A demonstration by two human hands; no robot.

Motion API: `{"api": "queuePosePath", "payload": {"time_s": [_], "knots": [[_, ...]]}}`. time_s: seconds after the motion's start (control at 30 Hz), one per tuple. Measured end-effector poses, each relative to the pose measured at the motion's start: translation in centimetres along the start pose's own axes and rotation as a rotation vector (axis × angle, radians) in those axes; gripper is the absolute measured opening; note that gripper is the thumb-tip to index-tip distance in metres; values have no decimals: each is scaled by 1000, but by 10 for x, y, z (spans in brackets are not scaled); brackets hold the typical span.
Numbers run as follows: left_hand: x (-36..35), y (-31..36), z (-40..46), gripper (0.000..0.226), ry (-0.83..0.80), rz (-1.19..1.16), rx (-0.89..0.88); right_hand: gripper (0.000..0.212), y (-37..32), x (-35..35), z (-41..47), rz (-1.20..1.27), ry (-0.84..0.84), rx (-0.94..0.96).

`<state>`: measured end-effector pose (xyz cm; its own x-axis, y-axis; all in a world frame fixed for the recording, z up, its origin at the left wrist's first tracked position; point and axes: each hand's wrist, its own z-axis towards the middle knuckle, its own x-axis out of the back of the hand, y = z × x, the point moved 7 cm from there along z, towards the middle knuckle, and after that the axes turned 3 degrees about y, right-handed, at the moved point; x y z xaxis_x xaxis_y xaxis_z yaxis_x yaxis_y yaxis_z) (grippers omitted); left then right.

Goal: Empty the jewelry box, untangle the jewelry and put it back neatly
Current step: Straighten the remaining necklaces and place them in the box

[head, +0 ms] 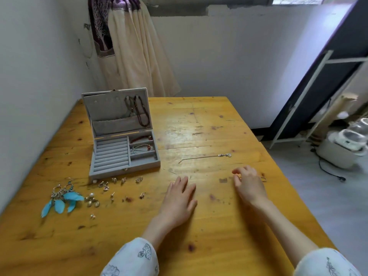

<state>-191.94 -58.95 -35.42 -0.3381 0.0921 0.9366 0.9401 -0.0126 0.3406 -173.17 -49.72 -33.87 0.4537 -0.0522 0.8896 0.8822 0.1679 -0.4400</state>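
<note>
While its lid stood propped open, the grey jewelry box sat at the far left of the wooden table. Two bead necklaces hung inside the lid, a dark red one and a duller one beside it, ends dropping toward the lid pocket. In the base, ring rolls filled the left part and looked bare. Right compartments: a red bracelet in the far one, a silver piece with a red bead in the middle one, the near one bare.

Just in front of the box, small earrings and studs lay scattered on the wood, most apart from each other, too small to tell types. Left of them lay a pair of blue feather earrings, side by side, touching, with a little cluster of pearl pieces just to their right.

To the right of the box, a thin silver chain lay stretched out nearly straight, clasp end on the right.

Left hand rested flat on the table, palm down, fingers spread, holding nothing. Right hand hovered low over the table, fingers loosely curled, thumb and forefinger close together; couldn't tell whether it pinched anything. A thin dark item lay just beyond its knuckles, blurred. Both sleeves pale, printed.
</note>
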Motion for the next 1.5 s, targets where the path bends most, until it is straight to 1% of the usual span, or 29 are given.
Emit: {"api": "queuePosePath", "payload": {"time_s": [0.1, 0.23, 0.33, 0.47, 0.53, 0.6, 0.63, 0.7, 0.77, 0.83, 0.9, 0.97, 1.13, 1.2, 1.27, 1.3, 1.37, 1.43, 1.5], "knots": [[-7, -2, -2, 54, -17, 17, 12, 30, 23, 6, -7, -96, -1, -57], [-10, -3, 1, 54, -52, -3, 14, 28, 23, 4, -17, -110, -14, -21], [-12, -5, 1, 54, -64, -11, 19, 29, 0, -1, -32, -97, -14, 116], [-11, -5, 1, 54, -44, -29, 16, 29, -33, -14, -52, 8, -104, 302], [-11, -5, 1, 53, -36, -31, 17, 26, -38, -12, -53, 138, -107, 295], [-9, -4, 1, 50, -13, -58, 26, 24, -33, -3, -46, 221, -42, 220], [-7, -4, 2, 46, 18, -98, 46, 24, -27, 2, -41, 220, -10, 172], [2, -1, 7, 33, 134, -172, 112, 22, -15, 3, -29, 159, -9, 85], [8, 7, 15, 26, 220, -179, 164, 22, -6, -3, -21, 77, -90, 12], [5, 23, 25, 24, 206, -186, 160, 21, -4, -9, -17, 17, -166, -20], [-4, 40, 32, 24, 165, -199, 151, 19, -7, -14, -16, -58, -228, -12], [-10, 50, 33, 23, 160, -221, 149, 19, -11, -16, -15, -133, -285, 0], [-12, 43, 24, 20, 181, -291, 165, 24, -17, -19, -14, -276, -386, 30], [-9, 38, 24, 21, 161, -394, 167, 24, -20, -20, -18, -297, -432, 46], [-2, 34, 23, 25, 135, -498, 167, 16, -27, -18, -20, -200, -424, 72], [2, 32, 22, 29, 125, -523, 159, 13, -34, -15, -22, -108, -408, 86], [11, 29, 19, 35, 110, -555, 132, 15, -48, -7, -24, 147, -408, 95], [20, 29, 15, 34, 85, -617, 102, 15, -64, 0, -29, 421, -475, 82], [30, 28, 10, 28, 48, -701, 73, 16, -78, 8, -31, 546, -507, 110]]}}
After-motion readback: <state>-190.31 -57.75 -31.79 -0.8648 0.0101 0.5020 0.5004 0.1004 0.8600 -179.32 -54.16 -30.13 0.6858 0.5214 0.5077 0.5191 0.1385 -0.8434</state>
